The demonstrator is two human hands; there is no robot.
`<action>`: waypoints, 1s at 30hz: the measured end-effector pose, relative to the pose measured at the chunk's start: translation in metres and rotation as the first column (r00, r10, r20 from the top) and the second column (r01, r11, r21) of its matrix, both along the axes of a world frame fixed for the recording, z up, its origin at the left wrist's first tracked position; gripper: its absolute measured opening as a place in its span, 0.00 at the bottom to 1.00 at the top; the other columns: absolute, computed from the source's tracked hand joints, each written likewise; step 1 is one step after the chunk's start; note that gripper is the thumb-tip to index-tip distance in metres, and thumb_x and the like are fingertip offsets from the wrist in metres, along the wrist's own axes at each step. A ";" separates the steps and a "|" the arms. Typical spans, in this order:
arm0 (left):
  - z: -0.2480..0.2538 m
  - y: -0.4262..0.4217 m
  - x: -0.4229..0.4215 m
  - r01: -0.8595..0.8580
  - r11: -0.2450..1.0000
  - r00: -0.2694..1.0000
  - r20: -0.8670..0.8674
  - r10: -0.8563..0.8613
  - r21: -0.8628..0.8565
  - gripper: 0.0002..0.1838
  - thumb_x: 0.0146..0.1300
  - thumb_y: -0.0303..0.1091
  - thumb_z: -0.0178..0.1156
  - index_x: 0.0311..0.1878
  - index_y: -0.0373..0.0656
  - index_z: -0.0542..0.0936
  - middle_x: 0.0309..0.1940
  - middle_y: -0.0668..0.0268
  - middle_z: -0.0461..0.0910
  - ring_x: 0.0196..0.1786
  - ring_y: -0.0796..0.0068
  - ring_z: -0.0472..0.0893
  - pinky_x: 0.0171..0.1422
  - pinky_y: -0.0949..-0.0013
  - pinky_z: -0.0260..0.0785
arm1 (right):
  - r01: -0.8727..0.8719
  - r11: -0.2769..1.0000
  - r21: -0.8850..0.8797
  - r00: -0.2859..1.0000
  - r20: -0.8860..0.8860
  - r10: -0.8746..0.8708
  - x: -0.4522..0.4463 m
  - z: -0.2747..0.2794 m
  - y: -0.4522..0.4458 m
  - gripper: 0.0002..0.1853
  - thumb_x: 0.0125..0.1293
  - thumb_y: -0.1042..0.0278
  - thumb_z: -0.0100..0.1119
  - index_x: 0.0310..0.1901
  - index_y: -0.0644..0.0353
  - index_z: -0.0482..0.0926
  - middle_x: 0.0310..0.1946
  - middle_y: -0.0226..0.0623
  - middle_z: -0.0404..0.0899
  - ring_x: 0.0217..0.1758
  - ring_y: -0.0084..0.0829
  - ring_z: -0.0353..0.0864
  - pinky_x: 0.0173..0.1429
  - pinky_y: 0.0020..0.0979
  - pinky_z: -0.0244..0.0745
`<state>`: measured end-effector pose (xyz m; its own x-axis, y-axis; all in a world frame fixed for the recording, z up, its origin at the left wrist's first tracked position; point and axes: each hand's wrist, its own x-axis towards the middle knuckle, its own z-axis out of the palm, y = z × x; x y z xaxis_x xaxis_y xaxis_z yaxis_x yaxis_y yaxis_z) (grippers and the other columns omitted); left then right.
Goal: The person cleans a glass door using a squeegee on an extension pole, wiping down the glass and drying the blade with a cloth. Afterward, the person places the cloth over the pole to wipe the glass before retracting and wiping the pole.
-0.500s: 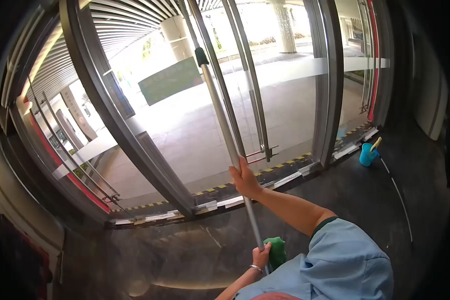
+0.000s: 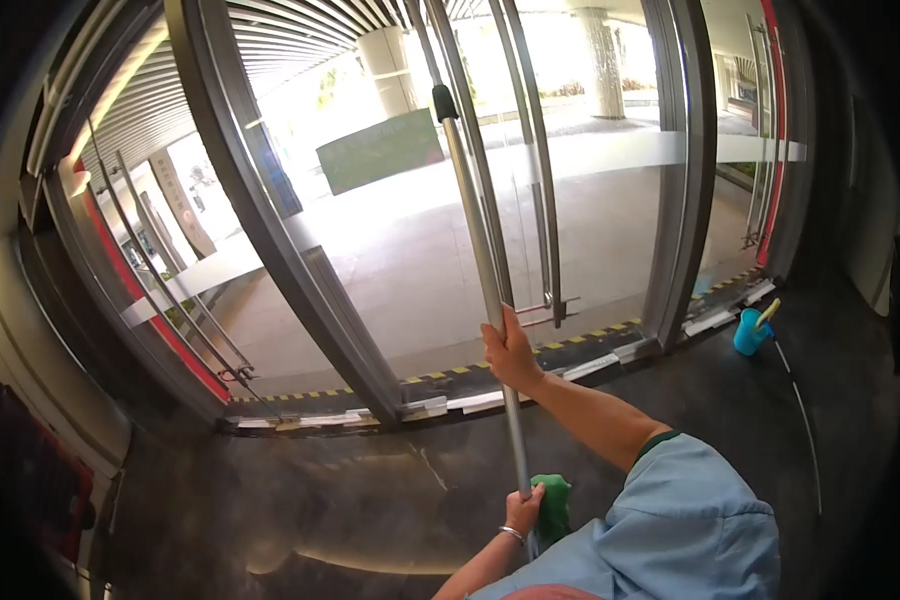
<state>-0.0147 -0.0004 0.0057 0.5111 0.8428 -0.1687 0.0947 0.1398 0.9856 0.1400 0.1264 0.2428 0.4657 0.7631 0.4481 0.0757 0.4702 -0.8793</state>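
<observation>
"Where's the long pole (image 2: 517, 440)?"

"It slants from the upper middle of the frame down to the lower middle, with a dark collar (image 2: 444, 102) near its top."

"And the hands?"

"Apart from each other, both wrapped round it. The right hand (image 2: 513, 352) grips it near the centre; the left hand (image 2: 522, 510), with a bracelet (image 2: 511, 533) at the wrist, grips it lower down."

"What's that green by the left one?"

"A crumpled cloth (image 2: 554, 503), just right of those fingers. I can't tell whether they pinch it."

"Beyond that?"

"Glass doors (image 2: 600, 240) fill the upper middle. At right, on the dark floor (image 2: 350, 490), stands a blue bucket (image 2: 747, 335) with something yellowish (image 2: 768, 312) sticking out, and a thin rod (image 2: 808, 440) stretches down the frame beside it."
</observation>
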 end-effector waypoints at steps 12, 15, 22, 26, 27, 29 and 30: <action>-0.017 0.052 -0.063 -0.061 0.956 0.998 -0.005 0.066 0.288 0.20 0.61 0.39 0.65 0.17 0.40 0.72 0.12 0.72 0.68 0.18 0.83 0.66 0.22 0.68 0.60 | -0.265 0.957 0.119 0.964 0.032 0.263 -0.055 0.128 0.036 0.18 0.67 0.64 0.58 0.48 0.70 0.65 0.22 0.32 0.72 0.21 0.19 0.73 0.26 0.23 0.73; -0.077 0.015 -0.111 0.020 0.993 0.991 -0.134 -0.004 0.120 0.20 0.60 0.40 0.65 0.19 0.38 0.72 0.12 0.65 0.68 0.18 0.78 0.69 0.25 0.64 0.64 | -0.246 0.932 0.267 0.969 0.044 0.243 -0.056 0.202 0.036 0.20 0.67 0.65 0.58 0.51 0.69 0.63 0.27 0.35 0.73 0.23 0.23 0.75 0.26 0.28 0.75; -0.118 0.026 -0.111 0.022 0.994 0.974 -0.226 0.003 0.105 0.17 0.58 0.45 0.67 0.24 0.41 0.80 0.17 0.63 0.74 0.22 0.73 0.74 0.29 0.64 0.67 | -0.239 0.940 0.243 0.968 0.133 0.212 -0.006 0.256 0.092 0.22 0.65 0.64 0.56 0.54 0.66 0.61 0.32 0.39 0.71 0.19 0.25 0.75 0.20 0.29 0.75; -0.054 0.118 -0.027 0.021 0.944 0.966 -0.249 0.066 0.331 0.19 0.55 0.48 0.70 0.23 0.41 0.81 0.22 0.62 0.81 0.25 0.65 0.80 0.34 0.64 0.72 | -0.174 0.970 0.172 0.975 0.166 0.145 0.022 0.236 0.154 0.21 0.66 0.67 0.54 0.54 0.69 0.62 0.28 0.37 0.70 0.23 0.25 0.76 0.23 0.29 0.76; -0.017 0.138 -0.003 -0.065 0.953 0.986 -0.130 0.108 0.296 0.19 0.55 0.46 0.71 0.22 0.41 0.80 0.20 0.65 0.79 0.24 0.71 0.79 0.32 0.67 0.71 | -0.174 0.970 0.170 0.976 0.164 0.146 0.028 0.237 0.166 0.21 0.66 0.67 0.54 0.54 0.69 0.62 0.28 0.37 0.70 0.23 0.25 0.76 0.23 0.29 0.76; 0.076 0.167 0.046 -0.179 0.964 0.984 0.024 0.177 0.197 0.19 0.57 0.44 0.71 0.20 0.41 0.77 0.17 0.72 0.75 0.23 0.82 0.75 0.29 0.72 0.68 | -0.103 0.985 0.138 0.970 0.234 0.069 0.042 0.242 0.187 0.19 0.65 0.66 0.54 0.51 0.69 0.63 0.29 0.38 0.71 0.25 0.25 0.76 0.25 0.29 0.78; 0.110 0.175 0.064 -0.214 0.966 0.977 0.057 0.208 0.143 0.20 0.58 0.43 0.71 0.19 0.41 0.76 0.16 0.75 0.73 0.23 0.87 0.72 0.28 0.74 0.66 | -0.101 0.985 0.139 0.969 0.237 0.066 0.050 0.246 0.199 0.19 0.65 0.66 0.54 0.51 0.69 0.63 0.29 0.38 0.71 0.25 0.25 0.76 0.25 0.29 0.78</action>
